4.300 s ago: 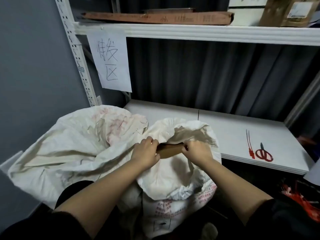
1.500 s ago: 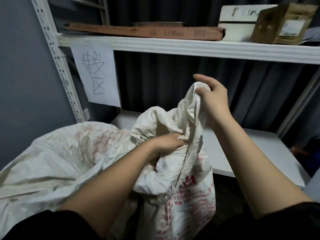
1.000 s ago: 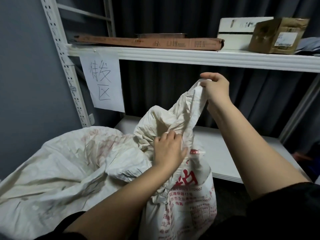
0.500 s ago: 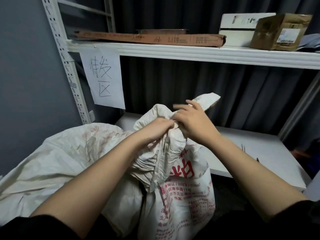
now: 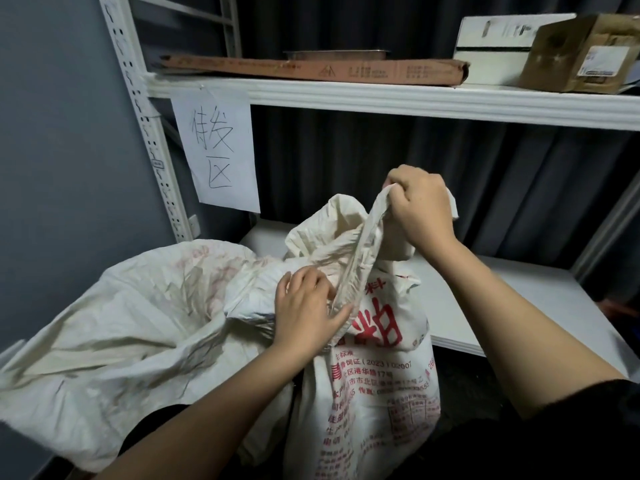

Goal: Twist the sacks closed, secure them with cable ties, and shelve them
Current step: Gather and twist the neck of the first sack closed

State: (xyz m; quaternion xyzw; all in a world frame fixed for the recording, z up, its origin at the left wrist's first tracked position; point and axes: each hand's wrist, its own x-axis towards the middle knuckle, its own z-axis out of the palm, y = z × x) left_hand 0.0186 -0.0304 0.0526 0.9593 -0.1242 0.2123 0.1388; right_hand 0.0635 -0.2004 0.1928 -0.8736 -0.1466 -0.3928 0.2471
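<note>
Rising again, right hand (image 5: pixel 420 206) stretching sack (image 5: pixel 377 375) mouth

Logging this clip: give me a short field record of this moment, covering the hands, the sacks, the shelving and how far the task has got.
right hand: raised, gripping the gathered top of the printed sack
left hand: lower, holding the sack's neck
printed sack: upright in front of the lower shelf, red print facing the camera
second sack: slumped to the left, mouth not tied
upper shelf: carries a flat brown carton and two boxes
paper sign: hangs from the upper shelf
task stage: neck being gathered; no cable tie visible
</note>
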